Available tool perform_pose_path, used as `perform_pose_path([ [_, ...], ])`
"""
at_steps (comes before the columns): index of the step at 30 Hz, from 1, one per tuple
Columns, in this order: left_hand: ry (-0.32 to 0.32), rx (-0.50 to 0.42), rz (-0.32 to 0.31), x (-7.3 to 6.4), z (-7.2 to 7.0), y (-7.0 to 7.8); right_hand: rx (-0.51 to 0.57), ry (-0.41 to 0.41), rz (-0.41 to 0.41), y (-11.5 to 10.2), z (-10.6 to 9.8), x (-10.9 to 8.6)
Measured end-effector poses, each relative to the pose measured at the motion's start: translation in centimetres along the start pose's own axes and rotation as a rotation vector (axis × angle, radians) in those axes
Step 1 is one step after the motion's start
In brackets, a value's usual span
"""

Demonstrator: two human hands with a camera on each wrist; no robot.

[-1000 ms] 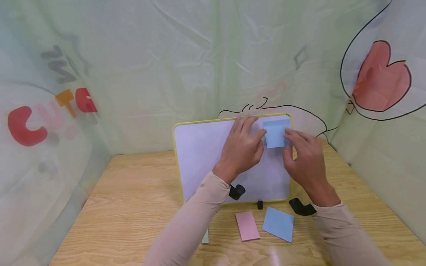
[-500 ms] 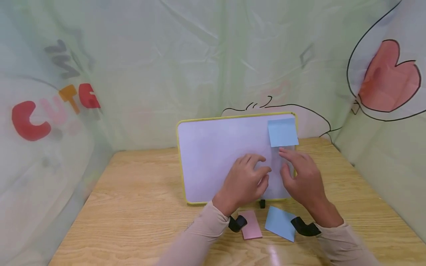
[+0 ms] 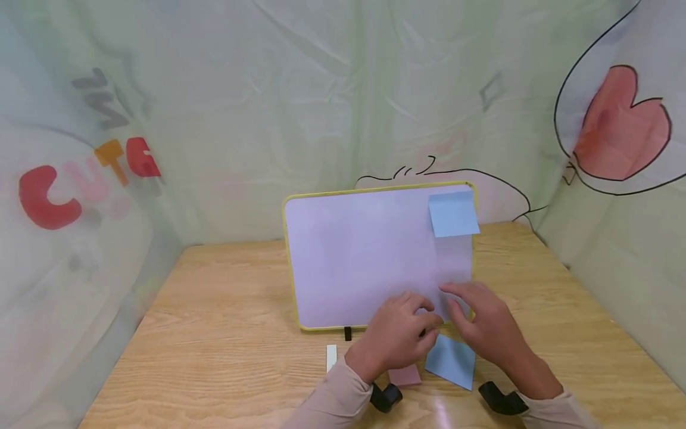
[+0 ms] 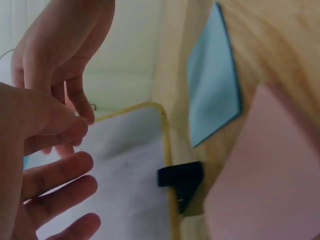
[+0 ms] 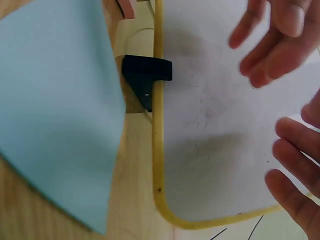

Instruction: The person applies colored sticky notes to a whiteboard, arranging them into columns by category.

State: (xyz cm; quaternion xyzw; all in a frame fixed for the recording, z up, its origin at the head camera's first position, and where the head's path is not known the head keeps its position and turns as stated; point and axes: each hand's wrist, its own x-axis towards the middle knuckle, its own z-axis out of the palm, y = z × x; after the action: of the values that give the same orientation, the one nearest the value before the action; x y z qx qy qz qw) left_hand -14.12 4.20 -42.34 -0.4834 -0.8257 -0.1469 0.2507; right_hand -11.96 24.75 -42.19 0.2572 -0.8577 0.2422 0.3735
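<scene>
A blue sticky note point(image 3: 454, 214) clings to the top right corner of a yellow-edged whiteboard point(image 3: 354, 250), its lower right corner reaching past the frame. Both hands hover in front of the board's lower right part, holding nothing. My left hand point(image 3: 399, 330) has loosely bent fingers and partly covers a pink sticky note pad point(image 3: 405, 375); in the left wrist view this pink pad point(image 4: 272, 175) shows larger. My right hand point(image 3: 485, 325) is relaxed, thumb apart from the fingers, just above and right of a blue sticky note pad point(image 3: 451, 362) on the table.
The whiteboard stands tilted on black feet point(image 3: 348, 333) on a wooden table point(image 3: 225, 333). A pale narrow strip point(image 3: 331, 357) lies left of the left hand, partly hidden by the sleeve. A printed curtain point(image 3: 257, 119) closes off the back and sides.
Both hands have left the blue sticky note on the board and moved down towards the pads. The note stays on the board. The left arm no longer covers the board's lower left.
</scene>
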Motion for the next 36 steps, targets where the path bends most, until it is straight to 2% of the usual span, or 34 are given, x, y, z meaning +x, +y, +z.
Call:
perform_pose_path([
  [8, -0.064, -0.042, -0.013, -1.4, 1.2, 0.7, 0.015, -0.156, 0.089, -0.6, -0.3, -1.6],
  [16, -0.122, -0.100, -0.016, -2.1, 1.9, 1.3, 0.062, -0.323, 0.155, -0.9, -0.6, -3.2],
  [21, -0.153, -0.081, -0.029, -2.3, 2.0, 1.4, 0.078, -0.379, 0.136, -1.1, -0.6, -4.0],
  [28, -0.178, -0.061, -0.042, -2.7, 2.2, 1.2, -0.005, -0.423, 0.174, -1.2, -0.7, -5.0],
  [33, -0.197, -0.042, -0.051, -3.0, 2.5, 1.0, 0.010, -0.442, 0.128, -0.8, -0.4, -5.5],
  [36, -0.204, -0.046, -0.051, -3.3, 2.5, 0.9, 0.012, -0.504, 0.138, -0.8, -0.5, -5.6],
])
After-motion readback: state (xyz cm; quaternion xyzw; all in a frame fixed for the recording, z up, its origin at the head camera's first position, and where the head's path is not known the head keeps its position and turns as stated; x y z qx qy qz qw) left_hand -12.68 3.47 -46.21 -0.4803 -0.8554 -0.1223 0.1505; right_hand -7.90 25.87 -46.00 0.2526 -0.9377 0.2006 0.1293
